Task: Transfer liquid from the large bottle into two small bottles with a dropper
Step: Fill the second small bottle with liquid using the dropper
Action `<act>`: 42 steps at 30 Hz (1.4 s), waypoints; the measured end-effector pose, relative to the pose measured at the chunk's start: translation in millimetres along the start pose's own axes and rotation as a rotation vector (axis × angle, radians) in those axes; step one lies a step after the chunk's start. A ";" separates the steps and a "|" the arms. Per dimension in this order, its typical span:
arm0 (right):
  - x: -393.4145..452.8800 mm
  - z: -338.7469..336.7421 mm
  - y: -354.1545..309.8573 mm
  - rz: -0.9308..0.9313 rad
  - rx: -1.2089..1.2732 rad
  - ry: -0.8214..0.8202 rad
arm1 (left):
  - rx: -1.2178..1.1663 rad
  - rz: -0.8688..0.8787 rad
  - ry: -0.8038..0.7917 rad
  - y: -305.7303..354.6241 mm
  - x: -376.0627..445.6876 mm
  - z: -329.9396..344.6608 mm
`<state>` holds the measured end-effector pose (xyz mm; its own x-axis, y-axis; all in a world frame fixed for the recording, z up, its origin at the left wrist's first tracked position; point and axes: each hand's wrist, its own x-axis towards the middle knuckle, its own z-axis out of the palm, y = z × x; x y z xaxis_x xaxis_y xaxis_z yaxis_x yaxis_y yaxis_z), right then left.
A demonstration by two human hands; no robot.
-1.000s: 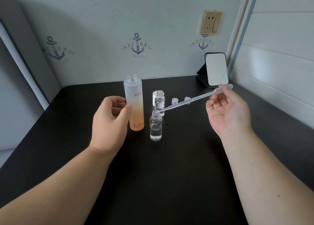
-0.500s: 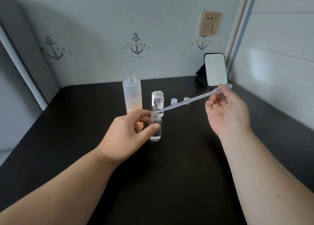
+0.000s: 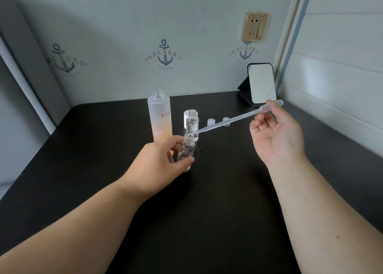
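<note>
Left hand (image 3: 159, 161): thumb and fingers curled round the near bottle (image 3: 186, 151), pinning it upright on the table (image 3: 103, 149).
Large bottle (image 3: 160, 118): uncapped, standing just behind that hand, tinted orange toward its base.
Near bottle: clear, looks like glass or hard plastic, so light, smooth and easy to tip; holding it at the body, below the neck, looks right.
Far bottle (image 3: 192, 124): open, upright, close behind the near one.
Dropper (image 3: 232, 119): thin soft plastic, featherlight; tip sits at the near bottle's mouth, stem slants up and right.
Caps (image 3: 210, 122): two small ones behind the stem.
Right hand (image 3: 275, 135): palm up, fingertips pinching the bulb end, well clear of the bottles. A gentle squeeze should do it!
</note>
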<state>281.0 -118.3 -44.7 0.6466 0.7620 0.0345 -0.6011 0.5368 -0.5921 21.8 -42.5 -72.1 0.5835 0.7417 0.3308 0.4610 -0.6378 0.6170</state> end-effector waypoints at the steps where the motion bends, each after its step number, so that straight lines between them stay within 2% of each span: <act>1: 0.0 0.1 -0.3 0.000 0.001 -0.001 | -0.009 0.009 0.000 -0.3 -0.1 -0.6; 15: -0.9 1.1 -1.2 0.005 0.007 -0.009 | -0.013 0.101 0.030 0.9 -1.4 -0.5; 42: 5.2 -2.5 -1.3 -0.007 -0.026 -0.011 | -0.011 0.110 0.022 1.2 -2.3 -1.6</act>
<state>286.3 -116.0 -45.8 0.6454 0.7624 0.0471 -0.5843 0.5325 -0.6124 20.0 -44.6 -71.0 0.6151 0.6719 0.4126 0.3874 -0.7133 0.5840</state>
